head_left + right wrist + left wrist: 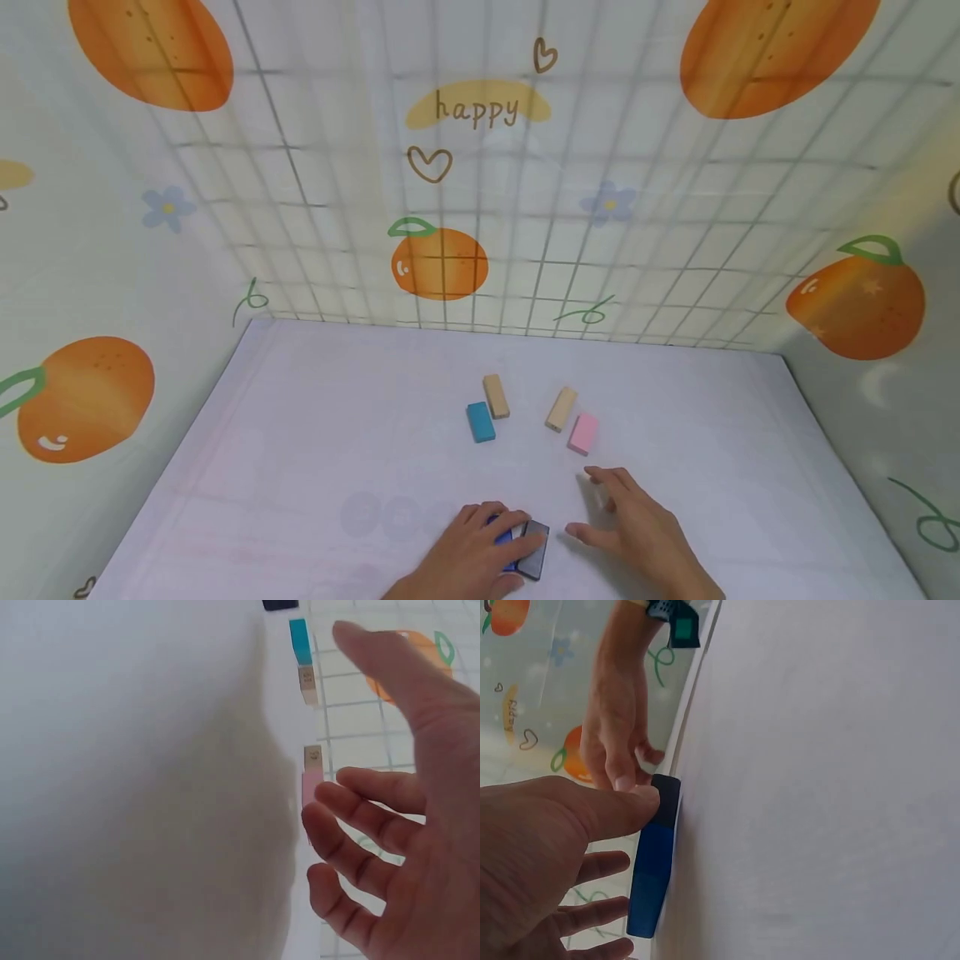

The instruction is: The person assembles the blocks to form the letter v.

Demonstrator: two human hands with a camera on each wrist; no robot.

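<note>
My left hand [483, 550] rests over a flat blue, white and dark-grey object [534, 560] at the table's near edge, fingers spread across its top. In the left wrist view this blue object [651, 877] shows edge-on with a dark end, the thumb touching that end; its exact kind is unclear. To the right, my right hand [637, 529] hovers with loosely bent fingers and nothing held. Beyond its fingertips lies a pink block [582, 434], beside a wooden block [561, 409]. Farther left, a teal block [481, 422] lies next to another wooden block [496, 396].
The white tabletop [300, 433] meets a patterned curtain [495, 183] at the back, with more printed fabric at both sides. Small markings show on the wooden blocks' ends in the right wrist view. A strap with a device [681, 626] sits on the right wrist.
</note>
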